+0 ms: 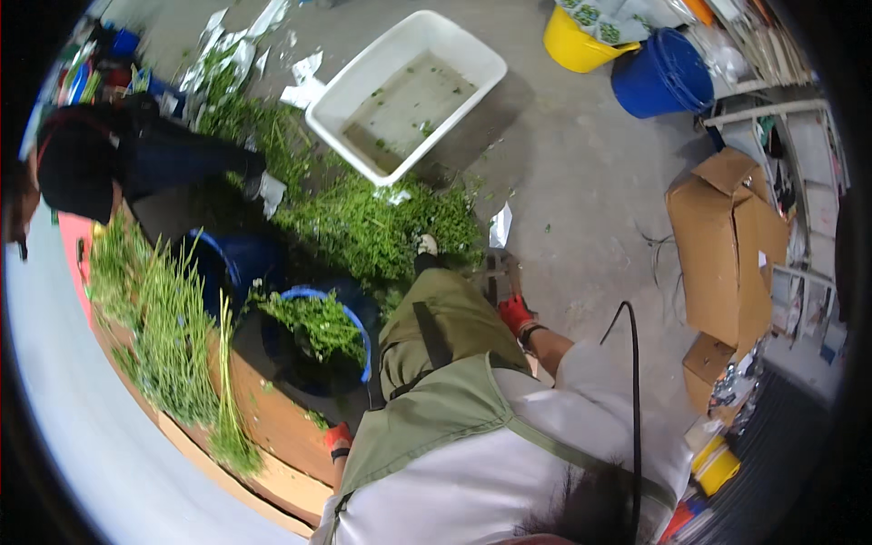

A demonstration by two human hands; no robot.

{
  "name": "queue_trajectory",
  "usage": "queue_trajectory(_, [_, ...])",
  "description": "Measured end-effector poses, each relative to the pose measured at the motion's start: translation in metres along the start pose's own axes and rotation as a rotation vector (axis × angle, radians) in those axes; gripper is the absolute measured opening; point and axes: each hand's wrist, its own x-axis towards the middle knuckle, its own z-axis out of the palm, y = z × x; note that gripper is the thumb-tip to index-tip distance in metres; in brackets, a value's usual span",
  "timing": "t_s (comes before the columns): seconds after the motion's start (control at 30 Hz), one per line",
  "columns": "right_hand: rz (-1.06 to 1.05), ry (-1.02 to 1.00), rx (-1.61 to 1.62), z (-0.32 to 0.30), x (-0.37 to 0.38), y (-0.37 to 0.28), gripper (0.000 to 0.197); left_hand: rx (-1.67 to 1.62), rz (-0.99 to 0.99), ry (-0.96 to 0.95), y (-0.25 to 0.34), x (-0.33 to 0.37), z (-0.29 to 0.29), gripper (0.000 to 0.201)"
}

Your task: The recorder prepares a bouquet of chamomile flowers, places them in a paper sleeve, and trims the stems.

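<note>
My left hand (338,438), in a red glove, is at the edge of the brown worktable (282,427). My right hand (516,315), also red-gloved, hangs by my right side, close to a greyish object (495,277) that I cannot make out. The fingers of both hands are too small and partly hidden to read. On the table lies a row of long green stems (173,336), with a thin bundle of stems (227,409) at its near end. Beside my left leg, leafy green cuttings (318,327) fill part of a blue-rimmed bin (365,341).
Ahead, a white tub (495,68) stands on the floor beside a heap of green trimmings (363,222). A person (82,163) in dark clothes is at the far left. Yellow (581,45) and blue buckets (661,77), a cardboard box (722,254) and shelving line the right.
</note>
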Motion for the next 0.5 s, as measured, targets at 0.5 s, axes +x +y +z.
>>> queue_trajectory(0.5, [0.501, 0.360, 0.621, 0.115, 0.061, 0.055, 0.038, 0.467, 0.868, 0.154, 0.494, 0.028, -0.192, 0.043])
